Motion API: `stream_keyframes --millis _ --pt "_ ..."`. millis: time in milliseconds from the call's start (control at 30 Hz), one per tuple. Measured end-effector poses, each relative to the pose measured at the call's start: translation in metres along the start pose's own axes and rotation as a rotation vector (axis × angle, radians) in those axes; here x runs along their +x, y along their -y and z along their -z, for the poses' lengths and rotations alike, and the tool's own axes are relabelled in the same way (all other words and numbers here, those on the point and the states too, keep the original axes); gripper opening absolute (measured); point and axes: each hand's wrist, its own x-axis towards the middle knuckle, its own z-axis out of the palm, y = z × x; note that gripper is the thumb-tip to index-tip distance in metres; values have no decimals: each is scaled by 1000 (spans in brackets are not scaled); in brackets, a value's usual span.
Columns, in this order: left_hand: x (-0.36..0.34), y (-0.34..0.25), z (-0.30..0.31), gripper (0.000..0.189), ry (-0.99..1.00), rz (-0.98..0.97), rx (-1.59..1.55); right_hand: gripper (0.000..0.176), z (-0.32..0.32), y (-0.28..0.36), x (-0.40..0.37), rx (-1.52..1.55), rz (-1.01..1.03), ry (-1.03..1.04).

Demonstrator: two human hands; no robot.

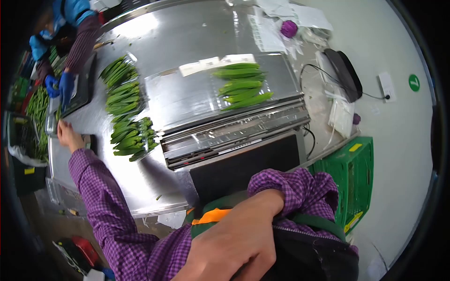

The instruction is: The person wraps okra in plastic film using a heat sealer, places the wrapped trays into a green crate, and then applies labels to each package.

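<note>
My left hand (68, 135) is stretched far out to the left, at the edge of the steel table (187, 37) beside a dark flat scale (82, 89). Its fingers are turned away from me, so what they hold is hidden. My right hand (232, 246) is close to my body at the bottom, with its fingers curled against dark cloth (304, 257) at my waist. A loose row of green okra (241, 86) lies on clear film on the wrapping machine (234, 136) in front of me. Clear trays of okra (125, 110) sit in a line left of the machine.
A co-worker in blue gloves (63, 86) works at the far left by crates of green pods (37, 112). To the right of the table stands a green crate (351, 173). Papers, a purple roll (288, 29) and a black device (344, 72) lie at the back right.
</note>
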Motion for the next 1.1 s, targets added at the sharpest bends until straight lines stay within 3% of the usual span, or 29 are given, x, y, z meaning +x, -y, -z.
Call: stream_keyframes --millis 100,133,200,267,333,433,500,533,633,667,700,767,833,900,1100 --pt "-21 -28 -32 37 -64 22 -17 20 4 -1 -4 -68 -31 -25" --pt "-33 -34 -37 37 -77 9 -18 19 7 -6 -6 -238 100 -39" --pt "-56 -40 -54 40 186 119 46 24 24 24 -24 -417 -351 23" --pt "-97 -49 -64 36 500 222 85 13 29 51 -40 -830 -582 -252" --pt "-164 -74 -86 30 690 217 262 13 40 73 -62 -1284 -684 -571" --pt "-244 -100 -122 25 1005 77 359 13 73 118 -118 -1927 -709 -729" --pt "-290 -110 -150 25 1144 25 376 13 92 149 -150 -2146 -676 -794" --pt "-310 -106 -165 26 1221 -40 350 16 98 160 -161 -2106 -692 -926" --pt "-365 -107 -208 30 1345 -276 367 20 124 183 -195 -2260 -624 -979" --pt "-375 -96 -220 32 1382 -427 386 23 131 188 -203 -2179 -660 -1071" --pt "-386 -90 -229 32 1386 -437 390 23 137 192 -208 -2176 -648 -1076" --pt "-402 -85 -242 33 1403 -714 510 26 148 196 -215 -2130 -853 -1157" --pt "-410 -86 -244 33 1488 -671 563 30 154 197 -220 -2033 -815 -1190" --pt "-416 -88 -242 33 1569 -616 618 32 148 194 -211 -1791 -928 -1292" --pt "-408 -87 -230 26 1499 -602 670 34 151 188 -211 -1810 -920 -1184"
